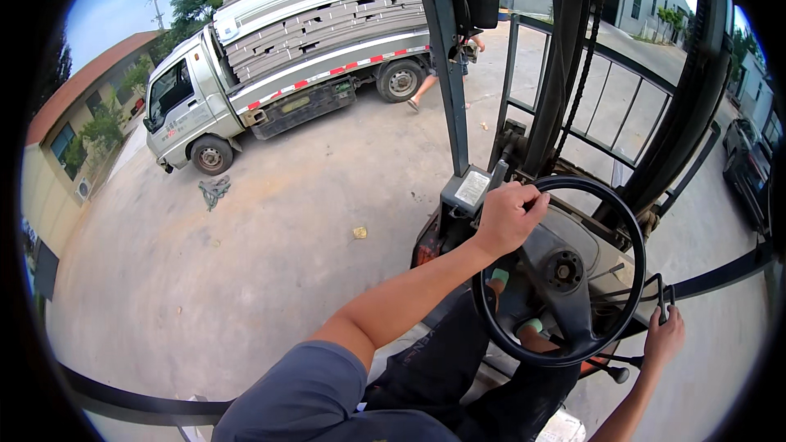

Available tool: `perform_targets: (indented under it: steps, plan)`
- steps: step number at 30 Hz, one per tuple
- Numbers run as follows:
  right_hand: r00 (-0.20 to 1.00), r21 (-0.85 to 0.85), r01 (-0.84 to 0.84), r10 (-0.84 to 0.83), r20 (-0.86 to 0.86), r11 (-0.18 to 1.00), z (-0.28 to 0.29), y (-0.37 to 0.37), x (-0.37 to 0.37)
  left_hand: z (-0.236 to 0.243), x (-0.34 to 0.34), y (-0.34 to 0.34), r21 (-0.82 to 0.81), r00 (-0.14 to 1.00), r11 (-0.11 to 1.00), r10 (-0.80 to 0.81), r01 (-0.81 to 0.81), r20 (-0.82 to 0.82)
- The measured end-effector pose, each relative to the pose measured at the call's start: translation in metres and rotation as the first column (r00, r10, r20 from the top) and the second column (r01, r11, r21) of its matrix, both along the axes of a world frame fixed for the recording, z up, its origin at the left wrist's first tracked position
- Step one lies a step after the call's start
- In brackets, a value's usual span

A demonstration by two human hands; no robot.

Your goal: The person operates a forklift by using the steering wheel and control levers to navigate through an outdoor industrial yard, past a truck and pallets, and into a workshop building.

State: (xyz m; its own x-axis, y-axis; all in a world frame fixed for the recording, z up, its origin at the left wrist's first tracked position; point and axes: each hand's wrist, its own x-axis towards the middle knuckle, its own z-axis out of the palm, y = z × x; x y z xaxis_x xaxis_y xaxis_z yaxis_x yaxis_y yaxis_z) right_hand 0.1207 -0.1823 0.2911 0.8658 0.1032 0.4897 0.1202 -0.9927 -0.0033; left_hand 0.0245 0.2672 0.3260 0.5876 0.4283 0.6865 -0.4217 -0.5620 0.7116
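Note:
My left hand (512,217) is closed around the upper left of the black rim of a steering wheel (637,258). The wheel sits tilted in front of me, with a dark round hub. Off to the right of the wheel, my right hand (663,337) has its fingers curled around thin black control levers (661,296); how many it grips I cannot tell. Below it, a lever with a round black knob (618,374) sticks out under the wheel. My feet rest on the floor of the forklift behind the wheel.
The forklift mast (557,65) and load backrest (606,106) rise ahead. A flatbed truck (270,74) loaded with stacked long boards stands front left. Beside it is a person (430,86), partly hidden by the cab post. A dark car (745,168) is at right; crumpled cloth (214,191) lies on the ground.

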Motion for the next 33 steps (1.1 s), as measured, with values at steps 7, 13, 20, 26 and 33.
perform_targets:
  steps: [7,13,20,26,33]
  plan:
    - [0.986,0.011,-0.104,0.105,-0.133,0.995,0.001,-0.019,0.011,-0.022,0.011,0.003,0.041,0.999,0.999,-0.023,0.024,-0.035]
    - [0.914,0.332,-0.154,0.262,-0.309,0.93,0.019,-0.002,0.026,-0.047,-0.005,0.025,0.004,0.991,0.995,-0.102,0.102,-0.086]
    - [0.956,0.25,-0.054,0.122,-0.265,0.967,0.053,0.069,0.047,-0.054,-0.039,0.006,0.219,0.922,0.898,-0.356,0.382,-0.15]
    - [0.988,0.168,0.004,0.022,-0.153,0.986,0.024,0.04,0.081,-0.053,0.035,-0.106,0.397,0.776,0.706,-0.63,0.586,-0.028]
    - [0.981,0.175,0.063,-0.029,-0.19,0.983,0.009,-0.057,0.142,-0.008,0.236,-0.245,0.403,0.822,0.762,-0.568,0.506,0.041]
